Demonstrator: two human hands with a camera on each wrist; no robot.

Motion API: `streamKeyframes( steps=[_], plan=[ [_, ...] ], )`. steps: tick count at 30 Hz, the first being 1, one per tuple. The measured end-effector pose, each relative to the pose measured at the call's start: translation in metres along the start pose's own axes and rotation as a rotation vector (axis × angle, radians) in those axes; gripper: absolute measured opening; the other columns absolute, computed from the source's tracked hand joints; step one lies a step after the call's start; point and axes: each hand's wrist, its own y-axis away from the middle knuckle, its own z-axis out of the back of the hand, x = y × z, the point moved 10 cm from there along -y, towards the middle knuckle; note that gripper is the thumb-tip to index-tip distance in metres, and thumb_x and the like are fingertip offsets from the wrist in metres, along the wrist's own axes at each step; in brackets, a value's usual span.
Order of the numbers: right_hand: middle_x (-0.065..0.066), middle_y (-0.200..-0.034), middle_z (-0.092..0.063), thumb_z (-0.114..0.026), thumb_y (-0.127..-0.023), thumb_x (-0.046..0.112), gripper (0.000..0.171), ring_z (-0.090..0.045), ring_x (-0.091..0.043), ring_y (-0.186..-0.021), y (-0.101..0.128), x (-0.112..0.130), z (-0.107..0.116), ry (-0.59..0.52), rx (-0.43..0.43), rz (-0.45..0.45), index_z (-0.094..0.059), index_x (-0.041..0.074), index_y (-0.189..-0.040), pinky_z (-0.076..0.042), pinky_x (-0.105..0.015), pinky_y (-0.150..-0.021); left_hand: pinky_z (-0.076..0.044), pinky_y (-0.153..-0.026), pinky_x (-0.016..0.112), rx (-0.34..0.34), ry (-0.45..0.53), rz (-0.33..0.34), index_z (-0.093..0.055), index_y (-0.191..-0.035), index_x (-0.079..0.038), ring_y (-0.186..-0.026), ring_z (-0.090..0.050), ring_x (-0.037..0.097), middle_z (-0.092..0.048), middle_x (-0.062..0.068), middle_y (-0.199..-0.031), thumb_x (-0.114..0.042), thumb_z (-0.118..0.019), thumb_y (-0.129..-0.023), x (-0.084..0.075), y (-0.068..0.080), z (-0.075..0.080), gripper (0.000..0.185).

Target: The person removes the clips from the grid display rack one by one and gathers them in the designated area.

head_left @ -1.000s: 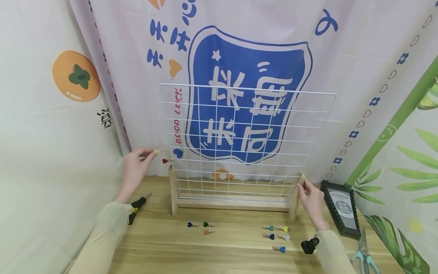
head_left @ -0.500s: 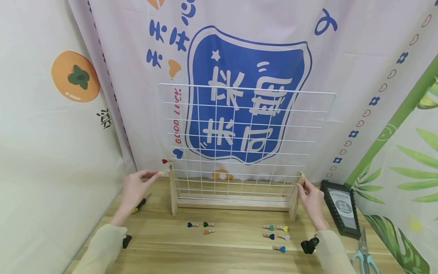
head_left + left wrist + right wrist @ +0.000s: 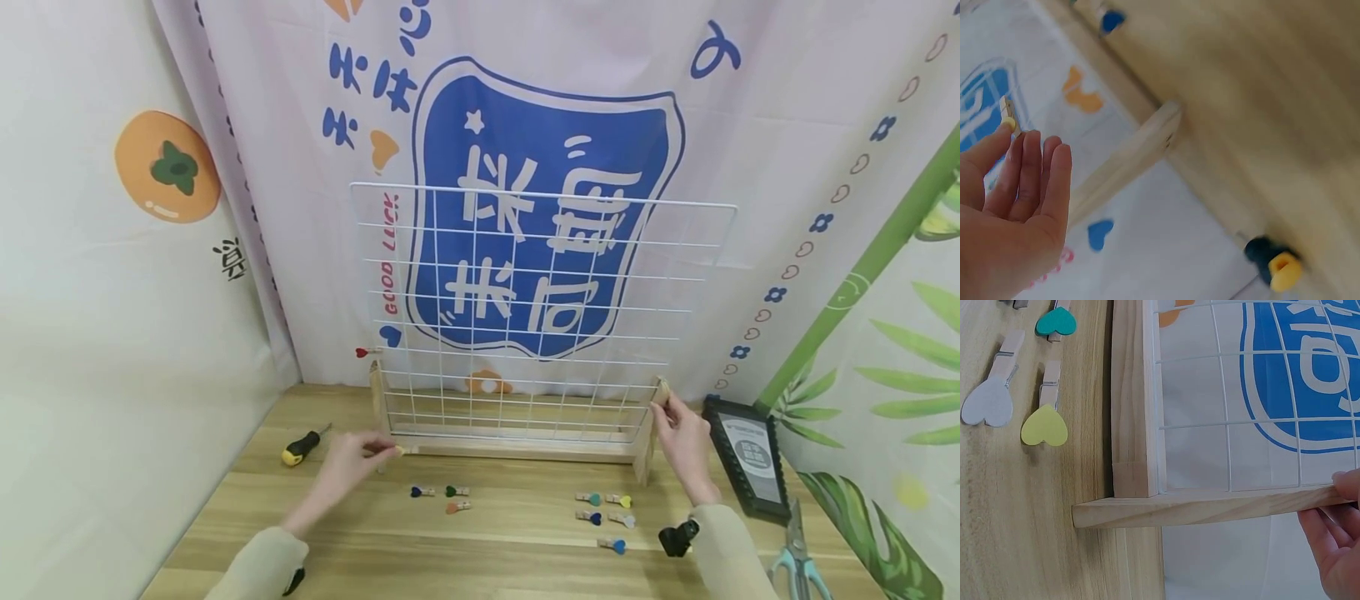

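My left hand pinches a small wooden clothespin with a yellow heart between thumb and fingertips, in front of the stand's lower left corner. The other fingers are extended in the left wrist view. My right hand grips the top of the right post of the wooden stand, thumb on one side and fingers on the other. The stand holds a white wire grid upright. A clothespin with a red heart is clipped at the grid's left edge, just above the left post.
Several heart clothespins lie on the table, including a dark blue one at left and a teal one at right. A screwdriver lies at left. A black case and scissors are at right. A printed curtain hangs behind.
My left hand has come down from beside the red-heart clothespin and moved right, still pinching the yellow one. The screwdriver is uncovered. My right hand stays on the post.
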Motion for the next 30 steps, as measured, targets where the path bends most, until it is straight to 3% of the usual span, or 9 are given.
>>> streamKeyframes(
  steps=[6, 9, 20, 30],
  plan=[
    [-0.030, -0.102, -0.072, -0.064, -0.095, 0.005, 0.017, -0.071, -0.045, -0.094, 0.000, 0.001, 0.002, 0.011, -0.005, 0.005, -0.068, -0.006, -0.106, -0.058, -0.052, -0.075, -0.054, -0.065, 0.015, 0.153, 0.021, -0.036, -0.075, -0.089, -0.006, -0.070, -0.064, 0.001, -0.076, 0.004, -0.083, -0.012, -0.074, -0.086, 0.006, 0.017, -0.040, 0.006],
    [-0.030, -0.102, -0.072, -0.064, -0.095, 0.006, 0.016, -0.071, -0.045, -0.094, 0.000, 0.001, 0.003, 0.011, -0.006, 0.003, -0.068, -0.006, -0.105, -0.058, -0.053, -0.075, -0.053, -0.063, 0.015, 0.183, 0.031, -0.057, -0.075, -0.087, -0.005, -0.068, -0.062, 0.000, -0.075, 0.005, -0.080, -0.010, -0.075, -0.085, 0.004, 0.023, -0.052, 0.006],
    [-0.030, -0.102, -0.072, -0.063, -0.096, 0.006, 0.019, -0.072, -0.045, -0.093, 0.002, -0.001, 0.002, 0.005, 0.003, -0.003, -0.068, -0.006, -0.109, -0.058, -0.052, -0.074, -0.047, -0.056, 0.014, 0.192, -0.108, -0.098, -0.076, -0.081, -0.005, -0.061, -0.056, -0.001, -0.073, 0.003, -0.074, -0.007, -0.078, -0.080, -0.002, 0.031, -0.076, 0.004],
    [-0.030, -0.102, -0.072, -0.063, -0.095, 0.005, 0.020, -0.071, -0.046, -0.093, 0.001, 0.000, 0.001, 0.005, -0.002, 0.009, -0.068, -0.007, -0.110, -0.058, -0.052, -0.074, -0.052, -0.057, 0.016, 0.193, -0.176, -0.100, -0.077, -0.079, -0.005, -0.063, -0.065, 0.010, -0.075, 0.008, -0.077, -0.005, -0.081, -0.076, -0.002, 0.033, -0.082, 0.005]
  ],
)
